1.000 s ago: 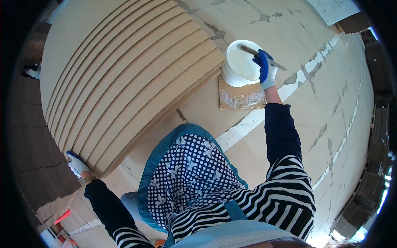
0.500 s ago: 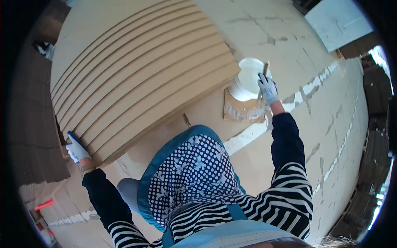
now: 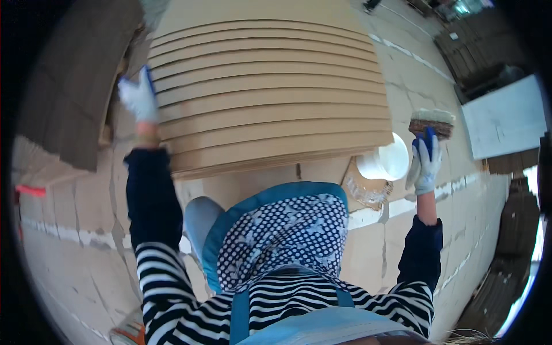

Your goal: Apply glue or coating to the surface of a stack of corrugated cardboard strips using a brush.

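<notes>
Nearest, black-and-white striped sleeves (image 3: 164,270) with dark cuffs are reaching forward on either side of a dotted apron (image 3: 282,236), whose teal border is framing a print of white dots. The gloved right hand (image 3: 426,164) is gripping a wide brush (image 3: 431,125), its handle running back beneath the palm and its broad head pointing away from the body. Just left of that hand, a white bucket (image 3: 393,158) is standing on a smeared piece of cardboard (image 3: 368,192), beside the near right corner of a stack of tan sheets (image 3: 270,103). The sheets are lying in overlapping steps, edges showing one behind another. The gloved left hand (image 3: 139,98) is hanging open at the stack's left edge, blurring; whether it is touching, I cannot tell. To the right, a white panel (image 3: 506,115) is lying beyond the brush. Farther off, dark stacks (image 3: 477,43) are standing, one bearing a small pale label (image 3: 453,36) whose writing is too small to read.
</notes>
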Available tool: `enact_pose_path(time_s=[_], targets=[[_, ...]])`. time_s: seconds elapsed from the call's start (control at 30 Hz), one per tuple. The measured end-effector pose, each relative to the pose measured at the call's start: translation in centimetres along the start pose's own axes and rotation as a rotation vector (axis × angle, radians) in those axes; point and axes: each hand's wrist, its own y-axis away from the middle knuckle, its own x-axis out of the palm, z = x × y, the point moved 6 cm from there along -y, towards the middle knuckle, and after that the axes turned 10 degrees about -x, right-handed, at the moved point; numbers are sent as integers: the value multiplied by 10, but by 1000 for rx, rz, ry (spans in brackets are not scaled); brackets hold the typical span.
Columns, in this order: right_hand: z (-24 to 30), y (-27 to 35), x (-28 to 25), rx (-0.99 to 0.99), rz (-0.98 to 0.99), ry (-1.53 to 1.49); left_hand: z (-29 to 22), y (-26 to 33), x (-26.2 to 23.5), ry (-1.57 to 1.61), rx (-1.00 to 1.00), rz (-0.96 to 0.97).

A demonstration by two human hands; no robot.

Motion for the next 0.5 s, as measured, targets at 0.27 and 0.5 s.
enact_pose_path(time_s=[0.27, 0.5], targets=[[151, -183, -19, 88, -392, -773, 26, -3, 84, -117, -435, 228], [187, -216, 67, 888, 99, -1317, 19, 2, 78, -152, -132, 0]])
